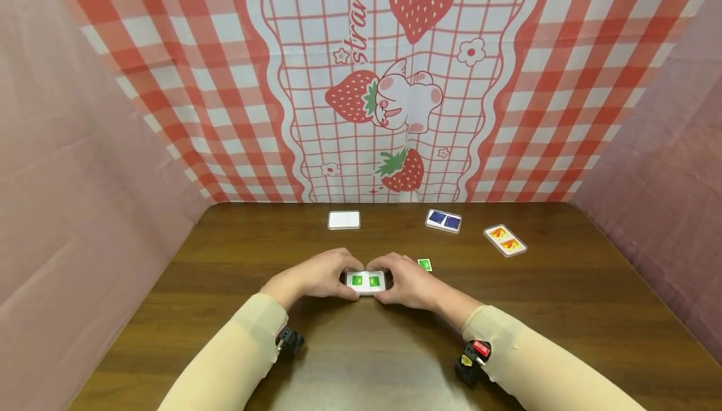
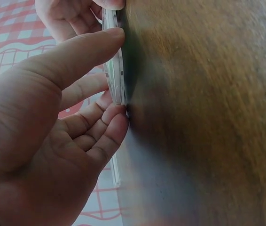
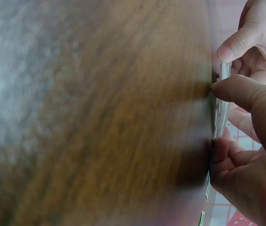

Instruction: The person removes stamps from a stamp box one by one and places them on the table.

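A flat clear-edged rectangular case [image 1: 366,289] with two green squares on white lies near the middle of the table. My left hand [image 1: 321,276] grips its left end, thumb along the near edge and fingers at the far side. At the right end, my right hand [image 1: 408,282] holds it the same way. Edge-on in the left wrist view, the clear case [image 2: 116,77] looks layered and sits very close to the tabletop. Just beyond my right hand lies a small green square card [image 1: 425,265].
Farther back on the wooden table [image 1: 225,336] lie three similar flat cases: a white one [image 1: 343,220], one with dark blue squares [image 1: 443,221] and one with orange-yellow pictures [image 1: 504,240]. A strawberry-print cloth [image 1: 225,85] hangs behind the table.
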Demonstrator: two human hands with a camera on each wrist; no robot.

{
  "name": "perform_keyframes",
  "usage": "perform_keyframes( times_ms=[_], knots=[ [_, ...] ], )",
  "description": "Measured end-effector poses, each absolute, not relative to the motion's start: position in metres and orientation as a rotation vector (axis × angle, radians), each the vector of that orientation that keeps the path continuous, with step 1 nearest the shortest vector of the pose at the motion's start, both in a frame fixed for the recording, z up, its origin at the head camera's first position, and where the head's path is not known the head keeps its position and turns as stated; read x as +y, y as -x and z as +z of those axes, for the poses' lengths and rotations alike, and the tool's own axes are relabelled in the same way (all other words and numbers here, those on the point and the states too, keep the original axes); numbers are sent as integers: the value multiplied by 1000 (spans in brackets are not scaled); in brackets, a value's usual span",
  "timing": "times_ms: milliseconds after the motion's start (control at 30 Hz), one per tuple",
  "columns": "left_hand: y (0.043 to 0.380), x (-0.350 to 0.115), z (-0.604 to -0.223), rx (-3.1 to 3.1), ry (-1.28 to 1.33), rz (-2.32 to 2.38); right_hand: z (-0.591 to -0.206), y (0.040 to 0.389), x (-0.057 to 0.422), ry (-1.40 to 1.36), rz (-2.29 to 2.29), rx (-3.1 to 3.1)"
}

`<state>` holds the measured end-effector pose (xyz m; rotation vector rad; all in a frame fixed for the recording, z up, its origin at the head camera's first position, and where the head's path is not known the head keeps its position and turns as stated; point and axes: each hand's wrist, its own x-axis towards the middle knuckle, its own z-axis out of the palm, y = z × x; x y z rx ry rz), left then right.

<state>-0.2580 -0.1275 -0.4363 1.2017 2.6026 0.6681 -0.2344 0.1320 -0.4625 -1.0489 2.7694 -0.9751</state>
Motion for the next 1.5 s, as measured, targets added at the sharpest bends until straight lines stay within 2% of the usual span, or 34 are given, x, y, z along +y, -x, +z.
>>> perform_keyframes(
  times_ms=[67, 133, 233, 367, 500, 667, 1033, 1300, 1500],
  knots=[
    [273, -131, -457, 2605, -1221, 682, -472, 241, 134, 1072, -975, 2768],
    [287, -136, -477, 2609, -1261, 695, -463, 235, 132, 1038, -981, 2762],
    [288, -137, -482, 2632, -1271, 643, -457, 229, 130, 1026, -997, 2750],
    [271, -133, -455, 2602, -1259, 632, -446, 219, 129, 959, -1017, 2749],
    [271, -134, -450, 2565, -1231, 667, -450, 219, 131, 1011, -1047, 2757],
    [283, -138, -470, 2590, -1300, 638, -448, 217, 132, 984, -1069, 2732],
    [245, -139, -415, 2586, -1101, 732, -490, 243, 140, 1080, -1087, 2796],
    [246, -154, -409, 2674, -1007, 711, -510, 257, 138, 1045, -1107, 2804],
    [257, -163, -412, 2756, -984, 749, -512, 257, 136, 1010, -1081, 2853]
  ],
)
